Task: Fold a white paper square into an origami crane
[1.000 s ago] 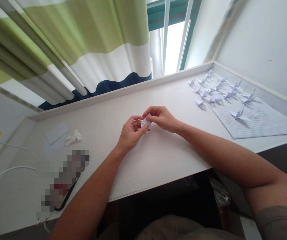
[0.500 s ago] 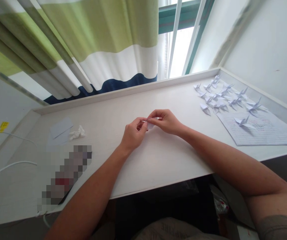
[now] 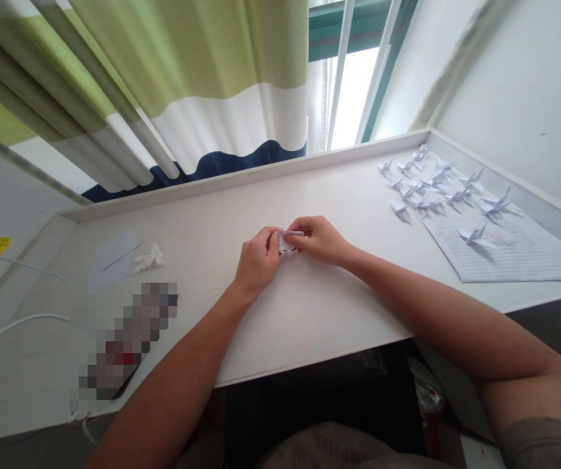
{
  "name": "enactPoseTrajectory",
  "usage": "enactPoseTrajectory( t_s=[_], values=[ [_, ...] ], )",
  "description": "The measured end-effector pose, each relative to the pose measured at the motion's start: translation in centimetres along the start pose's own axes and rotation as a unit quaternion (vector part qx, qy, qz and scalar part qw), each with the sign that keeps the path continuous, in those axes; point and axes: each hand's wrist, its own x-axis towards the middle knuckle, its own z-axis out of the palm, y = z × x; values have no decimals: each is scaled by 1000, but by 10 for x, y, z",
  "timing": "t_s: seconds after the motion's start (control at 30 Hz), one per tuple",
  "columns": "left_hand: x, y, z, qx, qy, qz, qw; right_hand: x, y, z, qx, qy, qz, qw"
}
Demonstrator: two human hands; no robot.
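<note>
1. Over the last half second the left hand (image 3: 257,259) and the right hand (image 3: 322,240) have drawn a little closer together. Both now pinch one small folded piece of white paper (image 3: 290,240) between thumb and fingertips, just above the middle of the desk.
2. Nearest, both bare forearms cross the front edge of the pale white wooden desk (image 3: 309,326); the strip of top between them lies bare.
3. At the near left, a blurred dark object (image 3: 124,345) lies by the front edge, with a thin white cable (image 3: 16,326) looping beside it.
4. Farther left, a crumpled white paper scrap (image 3: 148,258) sits just beside two flat white paper slips (image 3: 115,249), well apart from the hands.
5. To the right lies a lined white sheet (image 3: 529,260) bearing one folded white paper crane (image 3: 475,236).
6. Beyond it, a cluster of small white paper cranes (image 3: 431,189) fills the far right corner.
7. A low raised rim (image 3: 241,182) bounds the back and right sides.
8. Behind hang a green, white and navy striped curtain (image 3: 202,85), a white-barred window (image 3: 353,98) and a plain white wall (image 3: 519,98).
</note>
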Motion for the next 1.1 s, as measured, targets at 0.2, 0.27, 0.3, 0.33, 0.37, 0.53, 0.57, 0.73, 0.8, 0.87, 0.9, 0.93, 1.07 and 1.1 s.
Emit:
enactPoseTrajectory(
  t_s=[0.2, 0.27, 0.3, 0.33, 0.37, 0.53, 0.57, 0.73, 0.8, 0.87, 0.9, 0.93, 1.07, 1.1],
  values=[
    [1, -1, 2, -78, 16, -13, 997, -1, 2, 1, -62, 29, -71, 995],
    [1, 2, 3, -109, 28, -21, 993, -3, 0, 0, -114, 46, -121, 985],
    [0, 4, 3, -124, 33, -27, 991, -4, -2, 0, -135, 53, -149, 978],
    [0, 6, 3, -139, 38, -32, 989, -5, -4, 0, -155, 61, -178, 970],
    [-1, 9, 3, -154, 46, -36, 986, -6, -5, 1, -176, 71, -208, 960],
    [-3, 16, 4, -237, 80, -42, 967, -10, -11, 1, -241, 92, -324, 910],
    [-3, 17, 4, -251, 82, -42, 964, -11, -12, 1, -240, 95, -334, 907],
    [-2, 20, 6, -311, 92, -48, 945, -14, -14, 0, -212, 103, -351, 906],
    [-2, 22, 5, -314, 97, -56, 943, -15, -14, 0, -206, 88, -348, 910],
    [-3, 24, 3, -313, 95, -60, 943, -16, -13, 0, -203, 70, -347, 913],
    [-3, 25, 2, -319, 89, -61, 942, -15, -12, 0, -203, 67, -347, 913],
    [-4, 25, 1, -329, 79, -62, 939, -15, -12, 0, -203, 69, -348, 913],
    [-4, 27, -1, -357, 40, -66, 931, -13, -9, -1, -210, 70, -345, 912],
    [-4, 27, -1, -351, 37, -67, 933, -13, -9, 0, -202, 64, -342, 916]
  ],
)
